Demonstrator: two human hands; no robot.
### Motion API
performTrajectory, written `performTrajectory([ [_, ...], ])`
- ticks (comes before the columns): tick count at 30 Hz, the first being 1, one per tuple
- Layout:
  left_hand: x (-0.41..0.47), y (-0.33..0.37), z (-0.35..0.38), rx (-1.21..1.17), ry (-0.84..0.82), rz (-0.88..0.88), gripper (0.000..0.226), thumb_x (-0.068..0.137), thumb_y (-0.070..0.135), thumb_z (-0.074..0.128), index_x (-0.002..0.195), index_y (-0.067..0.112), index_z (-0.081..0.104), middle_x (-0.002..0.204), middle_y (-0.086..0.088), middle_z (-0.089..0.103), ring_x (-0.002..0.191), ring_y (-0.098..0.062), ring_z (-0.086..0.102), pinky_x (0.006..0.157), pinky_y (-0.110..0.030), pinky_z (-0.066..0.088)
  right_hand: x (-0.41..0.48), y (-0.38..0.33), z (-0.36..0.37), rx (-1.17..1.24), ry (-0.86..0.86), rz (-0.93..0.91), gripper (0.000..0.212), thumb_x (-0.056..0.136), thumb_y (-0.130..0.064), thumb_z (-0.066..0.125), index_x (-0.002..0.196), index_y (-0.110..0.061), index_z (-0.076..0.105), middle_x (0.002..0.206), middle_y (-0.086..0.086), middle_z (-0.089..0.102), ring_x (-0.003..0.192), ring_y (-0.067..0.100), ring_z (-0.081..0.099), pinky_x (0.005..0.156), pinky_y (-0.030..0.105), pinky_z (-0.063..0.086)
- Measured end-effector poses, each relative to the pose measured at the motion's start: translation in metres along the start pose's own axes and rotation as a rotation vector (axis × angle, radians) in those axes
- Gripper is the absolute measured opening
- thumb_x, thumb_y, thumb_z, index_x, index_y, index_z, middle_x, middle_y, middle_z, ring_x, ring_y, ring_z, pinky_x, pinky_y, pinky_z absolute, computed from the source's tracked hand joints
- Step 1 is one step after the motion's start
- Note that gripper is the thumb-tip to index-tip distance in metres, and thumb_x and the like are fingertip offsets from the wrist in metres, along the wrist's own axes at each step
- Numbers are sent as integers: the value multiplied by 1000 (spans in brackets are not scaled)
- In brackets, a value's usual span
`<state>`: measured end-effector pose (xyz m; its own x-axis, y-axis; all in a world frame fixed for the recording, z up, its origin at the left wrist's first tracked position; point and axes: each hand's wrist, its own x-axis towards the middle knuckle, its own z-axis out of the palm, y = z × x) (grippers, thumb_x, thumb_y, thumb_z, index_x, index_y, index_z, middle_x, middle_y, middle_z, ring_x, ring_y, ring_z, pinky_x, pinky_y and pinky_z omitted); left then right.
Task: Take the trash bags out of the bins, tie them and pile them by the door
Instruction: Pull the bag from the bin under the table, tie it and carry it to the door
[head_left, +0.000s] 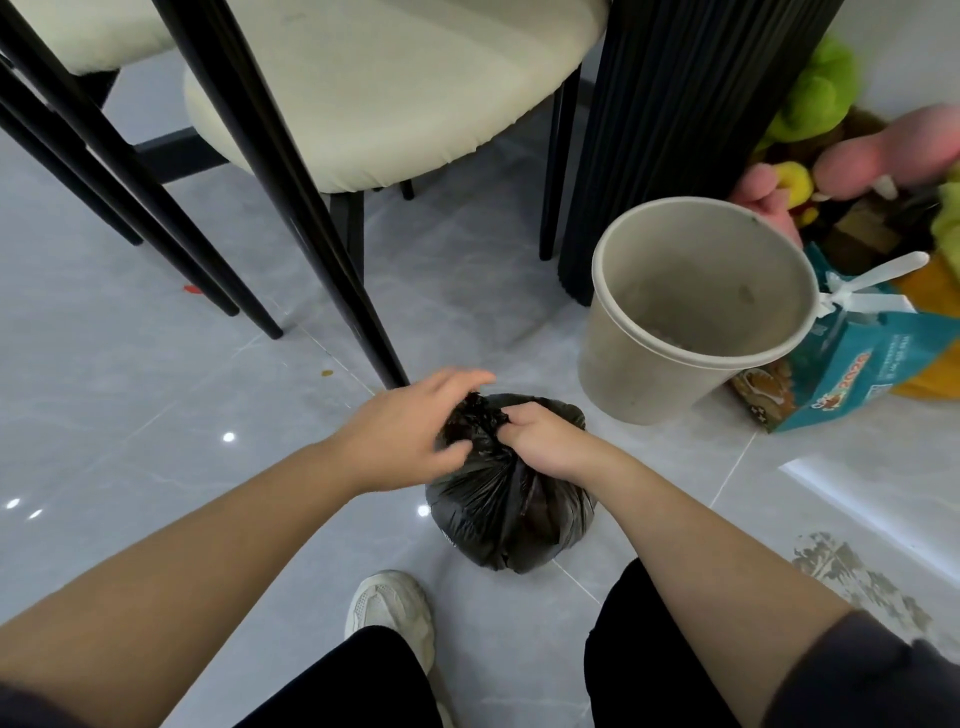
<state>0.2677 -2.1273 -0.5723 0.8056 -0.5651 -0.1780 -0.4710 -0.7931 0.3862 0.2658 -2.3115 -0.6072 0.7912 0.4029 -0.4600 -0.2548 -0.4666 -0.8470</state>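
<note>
A: Where is the trash bag (511, 512)?

B: On the grey tiled floor (156, 415), low in the centre of the frame, just ahead of a pale shoe (389, 608). It is black, full and rounded.

A: Which way does it point?

B: Its long axis stands roughly upright. The gathered neck is at the top, tipped slightly toward the upper left of the frame, and the round bottom rests on the tiles.

A: And the hands?

B: Both are on that neck. The right hand (540, 441) is a tight fist around the bunched plastic, knuckles up. The left hand (410, 431) is a little blurred. Its fingers arch over the crinkled end and its thumb presses in from below, so it holds the end loosely.

A: What is around it?

B: A beige bin (623, 374) stands right of centre, near the bag but not touching it, with its open mouth facing the camera. A teal printed package (852, 374) lies behind the bin, and plush toys (821, 88) are heaped at the upper right. A black ribbed pedestal (675, 104) rises at the top, and a cream-seated chair (395, 93) with black legs fills the upper left.
</note>
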Motion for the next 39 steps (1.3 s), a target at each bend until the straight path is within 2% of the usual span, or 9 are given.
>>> performTrajectory([
  [3, 2, -2, 9, 261, 12, 138, 57, 88, 47, 51, 140, 29, 33, 122, 6, 51, 103, -15, 56, 79, -29, 47, 3, 0, 0, 67, -11, 46, 22, 91, -3, 42, 80, -12, 59, 80, 3, 58, 75, 12, 53, 69, 23, 40],
  [7, 8, -4, 18, 150, -1, 147, 45, 90, 48, 36, 111, 15, 56, 100, 0, 58, 93, -18, 57, 75, -32, 47, 8, 6, 2, 33, -48, 93, 15, 80, -17, 49, 68, -16, 58, 76, 4, 58, 76, 17, 53, 76, 35, 40],
  [11, 10, -7, 20, 67, -22, 147, 16, 95, 25, 48, 95, 14, 59, 90, 3, 57, 82, -17, 56, 72, -35, 47, 3, 5, 4, 1, -150, 62, 31, 89, -7, 43, 68, -18, 64, 73, -10, 61, 73, 5, 54, 78, 22, 39],
  [17, 13, 8, 16, -575, -53, -309, 14, 95, 13, 44, 83, 7, 50, 46, 3, 54, 42, -13, 53, 50, -23, 43, 1, 9, -4, 123, -127, 98, 29, 88, -33, 46, 83, -15, 69, 93, 5, 72, 89, 20, 67, 89, 32, 47],
  [20, 14, 12, 13, -866, -62, -444, 18, 94, 9, 42, 77, 9, 45, 51, 2, 53, 34, -14, 47, 50, -28, 42, 0, 13, -6, 139, -155, 42, 27, 94, -29, 49, 104, -13, 69, 109, 6, 72, 105, 18, 66, 98, 32, 48],
  [25, 18, 13, 10, -1118, -54, -573, 6, 93, 7, 44, 92, 6, 50, 62, -5, 53, 34, -12, 33, 41, -25, 42, 0, 10, -1, 236, -161, -67, 21, 100, -12, 40, 91, -8, 59, 70, -1, 61, 66, 6, 57, 70, 18, 45],
  [29, 17, 3, 12, -726, 122, -425, 10, 89, 6, 50, 94, 14, 51, 75, -2, 60, 53, -10, 54, 58, -28, 47, 4, 13, -1, 179, -127, -14, 26, 99, -19, 42, 78, -18, 57, 52, -13, 41, 50, 1, 38, 60, 20, 31],
  [33, 4, -7, 17, -222, 79, 3, 50, 87, 30, 54, 135, 28, 40, 126, 8, 49, 97, -11, 58, 82, -28, 49, 7, 14, 3, 117, -116, -8, 33, 99, -20, 42, 70, -22, 57, 52, -14, 40, 53, 7, 35, 59, 23, 30],
  [39, 4, -5, 28, 225, -86, 159, 37, 95, 19, 47, 130, 25, 42, 102, 5, 41, 78, -14, 50, 62, -32, 46, 7, 13, 5, -9, -193, 47, 42, 97, -24, 38, 66, -8, 60, 49, -12, 36, 59, 24, 52, 65, 27, 31],
])
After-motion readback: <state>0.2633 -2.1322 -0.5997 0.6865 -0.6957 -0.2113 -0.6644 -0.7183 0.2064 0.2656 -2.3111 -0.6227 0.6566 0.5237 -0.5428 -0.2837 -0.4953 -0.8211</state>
